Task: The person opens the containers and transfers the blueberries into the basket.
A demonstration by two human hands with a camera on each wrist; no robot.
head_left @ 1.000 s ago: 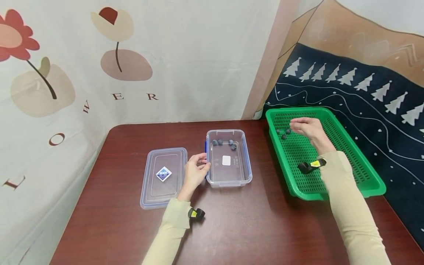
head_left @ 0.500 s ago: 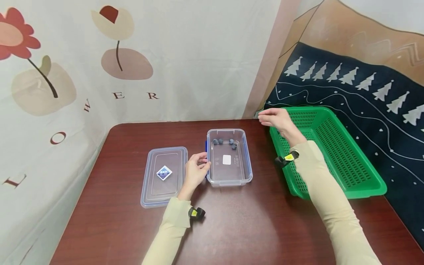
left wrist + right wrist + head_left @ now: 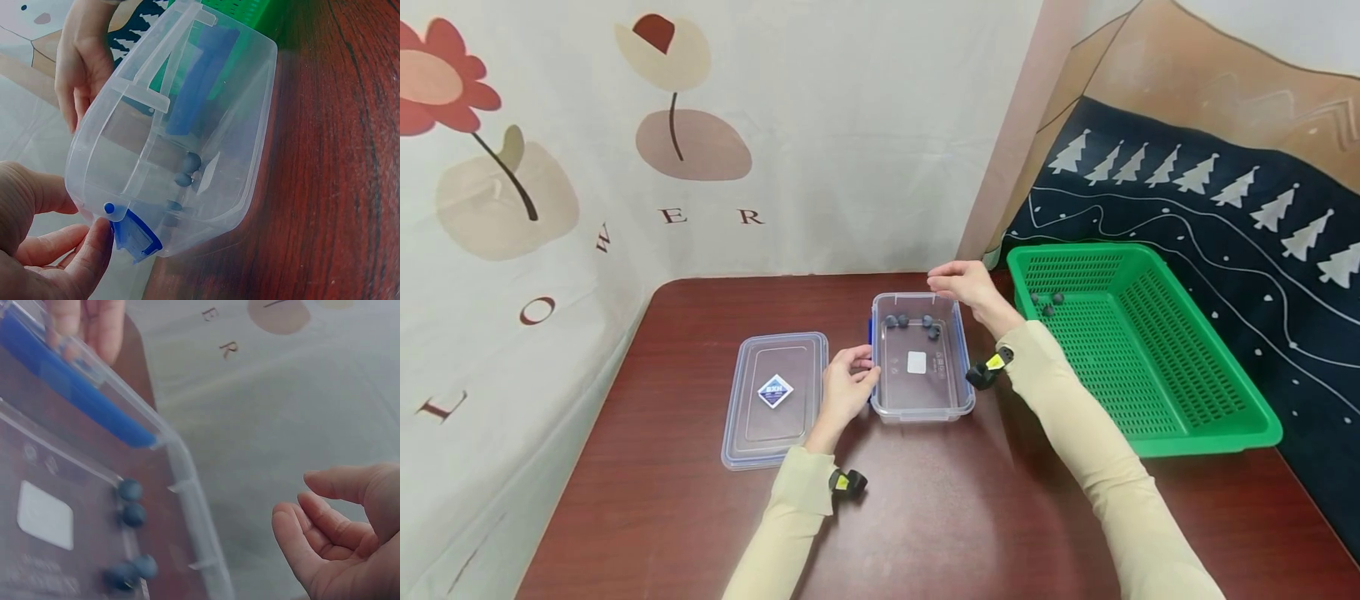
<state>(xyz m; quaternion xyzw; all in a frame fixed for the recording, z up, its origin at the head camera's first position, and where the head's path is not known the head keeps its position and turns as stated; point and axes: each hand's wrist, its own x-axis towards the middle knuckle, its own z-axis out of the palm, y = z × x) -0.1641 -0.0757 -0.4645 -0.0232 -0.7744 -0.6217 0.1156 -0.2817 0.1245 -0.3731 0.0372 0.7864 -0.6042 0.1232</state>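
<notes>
- Clear plastic box (image 3: 917, 392) near the middle of the counter (image 3: 917, 517), uncovered; its base carries a white square label (image 3: 917, 362).
- Four dark blueberries (image 3: 927, 321) lie inside, along its 12 o'clock end.
- Left hand (image 3: 847, 383) at the box's 9 o'clock side, thumb and fingers pinching it by the blue latch (image 3: 137, 237).
- Right hand (image 3: 967, 283) by the box's 1 o'clock corner, apart from the rim, fingers bent with the thumb near; I cannot tell whether it holds anything.
- Clear lid (image 3: 790, 425) flat at 9 o'clock from the box, bearing a blue-and-white diamond sticker (image 3: 775, 390).
- Green basket (image 3: 1120, 367) at 3 o'clock, with three more berries (image 3: 1057, 298) towards its 10 o'clock corner.
- Pale flower-print cloth (image 3: 850, 125) hangs at 12 o'clock; a navy tree-print cloth (image 3: 1225, 225) at 2 o'clock.
</notes>
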